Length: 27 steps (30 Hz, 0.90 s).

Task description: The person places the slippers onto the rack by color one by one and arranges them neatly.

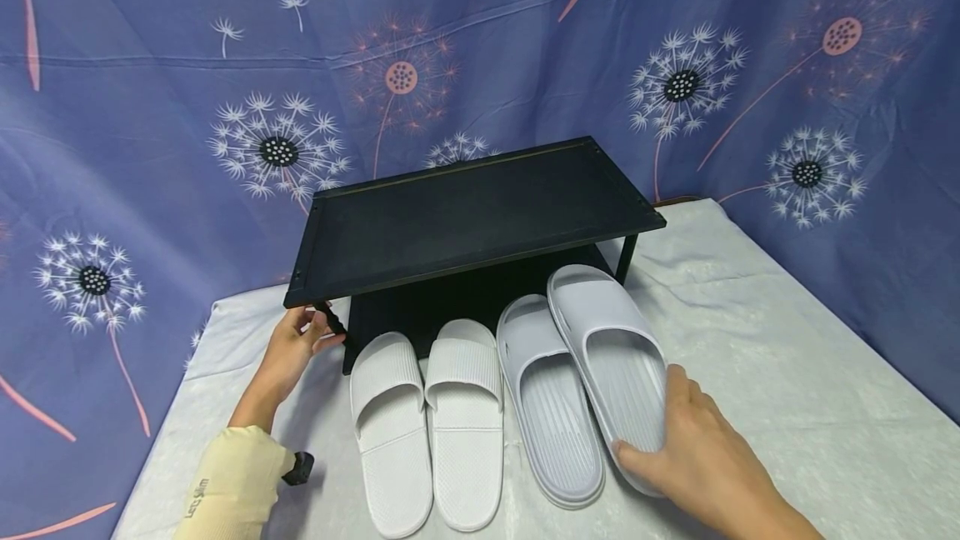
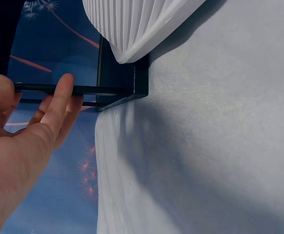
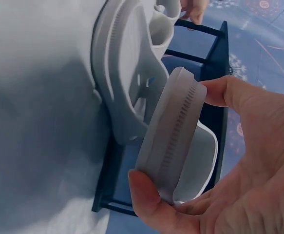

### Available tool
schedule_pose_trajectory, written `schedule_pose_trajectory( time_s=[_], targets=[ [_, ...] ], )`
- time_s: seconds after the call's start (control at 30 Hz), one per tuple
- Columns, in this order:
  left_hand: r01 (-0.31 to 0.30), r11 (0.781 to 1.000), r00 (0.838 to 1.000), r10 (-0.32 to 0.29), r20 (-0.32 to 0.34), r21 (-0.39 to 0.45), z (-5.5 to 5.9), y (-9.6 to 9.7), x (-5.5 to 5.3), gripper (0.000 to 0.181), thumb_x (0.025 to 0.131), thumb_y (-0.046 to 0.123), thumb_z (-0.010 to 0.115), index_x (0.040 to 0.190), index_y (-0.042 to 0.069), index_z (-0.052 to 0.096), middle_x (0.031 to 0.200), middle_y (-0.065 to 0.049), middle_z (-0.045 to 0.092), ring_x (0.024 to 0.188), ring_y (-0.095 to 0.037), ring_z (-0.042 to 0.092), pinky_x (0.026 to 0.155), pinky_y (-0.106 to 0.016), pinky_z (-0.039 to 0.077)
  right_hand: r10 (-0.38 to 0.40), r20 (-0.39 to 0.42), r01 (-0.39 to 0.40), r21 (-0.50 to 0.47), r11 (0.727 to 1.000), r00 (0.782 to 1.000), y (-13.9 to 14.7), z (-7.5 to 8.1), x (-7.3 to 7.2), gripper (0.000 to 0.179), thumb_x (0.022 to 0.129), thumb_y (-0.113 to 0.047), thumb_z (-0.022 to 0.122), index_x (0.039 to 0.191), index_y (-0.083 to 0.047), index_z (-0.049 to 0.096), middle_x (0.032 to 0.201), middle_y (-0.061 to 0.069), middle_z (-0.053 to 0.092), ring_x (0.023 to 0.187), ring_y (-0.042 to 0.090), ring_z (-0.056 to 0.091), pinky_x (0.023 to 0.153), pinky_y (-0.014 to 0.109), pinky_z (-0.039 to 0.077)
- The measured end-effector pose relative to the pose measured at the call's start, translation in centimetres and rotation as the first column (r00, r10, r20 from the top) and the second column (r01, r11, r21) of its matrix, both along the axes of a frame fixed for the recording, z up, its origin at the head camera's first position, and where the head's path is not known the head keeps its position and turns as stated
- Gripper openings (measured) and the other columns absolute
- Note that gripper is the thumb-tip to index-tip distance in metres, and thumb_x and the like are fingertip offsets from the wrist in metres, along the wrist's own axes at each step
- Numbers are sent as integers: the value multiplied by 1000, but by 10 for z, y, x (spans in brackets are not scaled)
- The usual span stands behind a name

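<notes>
A low black two-tier shoe rack [image 1: 480, 215] stands at the back of the cloth-covered surface. At its front left leg, my left hand [image 1: 288, 352] grips the thin black post [image 2: 93, 90] between thumb and fingers. My right hand [image 1: 701, 444] holds a pale grey slipper [image 1: 600, 307] by the heel end, thumb and fingers on its two side edges. That slipper is tilted, its toe at the rack's front right opening. Beside and partly under it lies the matching grey slipper [image 1: 558, 427]. To the left sit two white slippers [image 1: 393, 440], side by side, toes toward the rack.
White plush cloth [image 1: 780, 373] covers the surface. A blue curtain with dandelion print [image 1: 510, 40] hangs behind and along the sides. The rack's lower shelf [image 1: 450, 294] is partly hidden by the top board. A small black object [image 1: 298, 468] sits at the left sleeve.
</notes>
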<state>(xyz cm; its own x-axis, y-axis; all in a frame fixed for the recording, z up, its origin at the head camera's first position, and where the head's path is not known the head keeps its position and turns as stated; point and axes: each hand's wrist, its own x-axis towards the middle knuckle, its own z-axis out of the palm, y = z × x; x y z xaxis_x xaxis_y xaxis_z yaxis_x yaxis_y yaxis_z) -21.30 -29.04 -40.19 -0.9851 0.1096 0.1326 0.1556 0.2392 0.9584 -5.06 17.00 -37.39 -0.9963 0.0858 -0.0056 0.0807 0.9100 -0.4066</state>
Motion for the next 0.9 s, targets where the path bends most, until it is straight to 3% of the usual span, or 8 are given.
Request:
schedule_pose_trajectory(
  time_s=[0.1, 0.3, 0.33, 0.4, 0.67, 0.73, 0.8, 0.9],
  targets=[
    [15, 1000, 1000, -15, -8, 11, 0, -1, 0, 34, 92, 21, 42, 126, 17, 37, 99, -15, 32, 85, -28, 54, 80, -38, 53, 19, -37, -19, -7, 1000, 999, -2, 4, 2, 113, 57, -58, 70, 125, 15, 19, 104, 31, 45, 91, 38, 48, 70, 53, 46],
    [9, 1000, 1000, -9, -1, -3, 3, 1, 0, 36, 92, 22, 41, 127, 16, 36, 101, -15, 32, 87, -35, 54, 82, -41, 51, 43, -50, -44, -12, 999, 998, -5, 12, 5, 112, 55, -60, 71, 125, 12, 23, 103, 26, 48, 90, 34, 49, 70, 50, 47],
    [15, 1000, 1000, -15, -12, 7, -3, -2, -3, 37, 91, 23, 42, 128, 17, 37, 101, -14, 32, 87, -33, 54, 81, -40, 52, 50, -60, -51, -15, 999, 997, -6, 13, 5, 112, 54, -60, 71, 125, 11, 23, 102, 25, 48, 90, 33, 49, 70, 49, 47],
    [14, 1000, 1000, -14, -11, 1, -3, -2, -3, 38, 91, 23, 42, 128, 17, 36, 102, -14, 32, 88, -32, 53, 82, -41, 51, 62, -72, -64, -21, 998, 995, -7, 15, 6, 111, 54, -60, 71, 126, 10, 24, 103, 24, 49, 90, 32, 49, 69, 48, 48],
    [13, 999, 1000, -12, -18, 29, 0, 1, 0, 35, 91, 22, 44, 125, 14, 38, 98, -16, 32, 85, -29, 53, 80, -38, 53, 72, 5, -72, -23, 997, 997, -11, 21, 9, 119, 52, -63, 70, 131, 9, 18, 115, 31, 42, 99, 39, 47, 74, 56, 46],
    [17, 999, 1000, -16, -27, 33, -1, 0, 0, 37, 91, 22, 44, 126, 13, 38, 98, -16, 33, 85, -27, 53, 80, -38, 53, 85, -22, -85, -30, 996, 996, -12, 22, 10, 117, 53, -62, 70, 131, 8, 19, 115, 30, 43, 99, 38, 47, 75, 55, 47],
    [56, 994, 997, -51, -49, 92, -9, -6, -5, 36, 91, 19, 45, 126, 12, 39, 98, -14, 34, 84, -26, 54, 77, -37, 55, 100, -68, -102, -34, 994, 993, -12, 22, 11, 114, 53, -59, 72, 131, 6, 20, 115, 28, 44, 99, 36, 47, 75, 53, 47],
    [62, 994, 997, -58, -49, 86, -10, -7, -6, 36, 91, 19, 44, 126, 13, 38, 98, -14, 34, 85, -25, 52, 77, -37, 55, 121, -118, -127, -37, 991, 986, -12, 22, 13, 112, 52, -56, 74, 132, 3, 22, 113, 25, 46, 98, 34, 48, 74, 51, 47]
  ],
)
